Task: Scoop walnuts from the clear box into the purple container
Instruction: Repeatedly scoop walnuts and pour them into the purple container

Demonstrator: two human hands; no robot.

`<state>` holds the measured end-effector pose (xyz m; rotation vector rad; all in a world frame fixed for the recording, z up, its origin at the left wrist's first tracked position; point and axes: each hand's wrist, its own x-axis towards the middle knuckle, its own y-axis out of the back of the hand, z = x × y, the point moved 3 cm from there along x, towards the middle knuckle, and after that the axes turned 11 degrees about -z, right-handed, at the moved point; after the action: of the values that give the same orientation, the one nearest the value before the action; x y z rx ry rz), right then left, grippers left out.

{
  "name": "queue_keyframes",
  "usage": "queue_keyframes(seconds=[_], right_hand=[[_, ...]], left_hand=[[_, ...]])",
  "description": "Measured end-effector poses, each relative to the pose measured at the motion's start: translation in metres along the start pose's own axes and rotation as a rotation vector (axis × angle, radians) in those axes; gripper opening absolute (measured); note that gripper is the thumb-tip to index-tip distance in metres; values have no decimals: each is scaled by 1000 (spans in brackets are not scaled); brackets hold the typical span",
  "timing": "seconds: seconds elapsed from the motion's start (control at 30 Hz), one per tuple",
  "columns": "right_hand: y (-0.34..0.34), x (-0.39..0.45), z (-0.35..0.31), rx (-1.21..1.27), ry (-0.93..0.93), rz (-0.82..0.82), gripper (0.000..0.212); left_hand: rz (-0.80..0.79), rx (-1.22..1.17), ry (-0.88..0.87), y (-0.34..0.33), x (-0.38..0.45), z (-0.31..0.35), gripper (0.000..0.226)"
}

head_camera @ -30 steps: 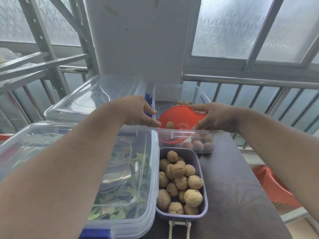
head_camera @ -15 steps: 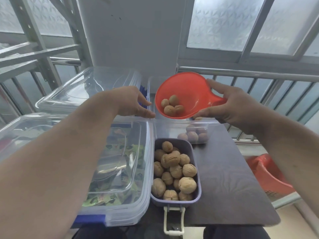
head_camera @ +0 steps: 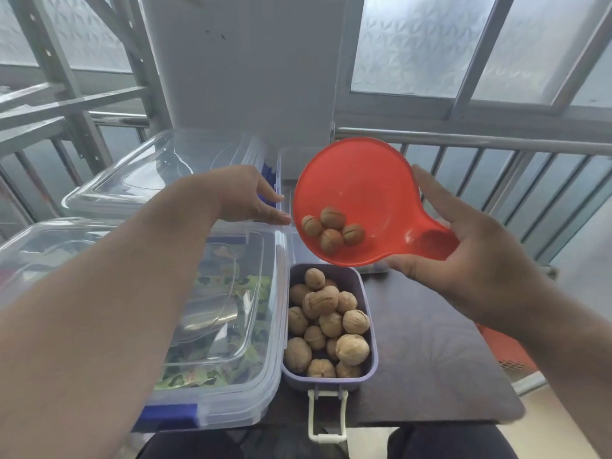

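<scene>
My right hand (head_camera: 463, 256) grips the handle of a red scoop (head_camera: 361, 187), which hangs tilted just above the far end of the purple container (head_camera: 326, 382). Several walnuts (head_camera: 332, 230) lie in the scoop's low left side. The purple container stands on the dark table and is heaped with walnuts (head_camera: 328, 323). The clear box (head_camera: 282, 173) lies behind the scoop and is mostly hidden by it. My left hand (head_camera: 245, 197) holds the clear box's near left edge.
A large lidded clear box of green leaves (head_camera: 215, 326) sits left of the purple container, touching it. Another clear lid (head_camera: 159, 173) lies behind it. A white latch (head_camera: 326, 419) hangs off the table's front edge. A red basket (head_camera: 506, 349) sits low on the right, by the metal railing (head_camera: 496, 144).
My right hand lifted the scoop out of the clear box with several walnuts in it and brought it toward me, over the purple container's far end. My left hand stayed put.
</scene>
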<state>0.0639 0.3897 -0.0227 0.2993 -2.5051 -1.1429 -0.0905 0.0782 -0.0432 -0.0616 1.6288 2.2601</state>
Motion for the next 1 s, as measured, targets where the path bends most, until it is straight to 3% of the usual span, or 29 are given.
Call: queue_keyframes(seconds=[0.17,0.5,1.0], right_hand=[[-5,-20,6,2,-14,84,110],[-17,-35,23,-237,110,182,111],[-31,-33,24,-366,246,156,100]], left_hand=[[0,8,3,-1,0,1,91],[7,-9,7,0,-3,3,82],[-4,12,0,0,0,2,84]])
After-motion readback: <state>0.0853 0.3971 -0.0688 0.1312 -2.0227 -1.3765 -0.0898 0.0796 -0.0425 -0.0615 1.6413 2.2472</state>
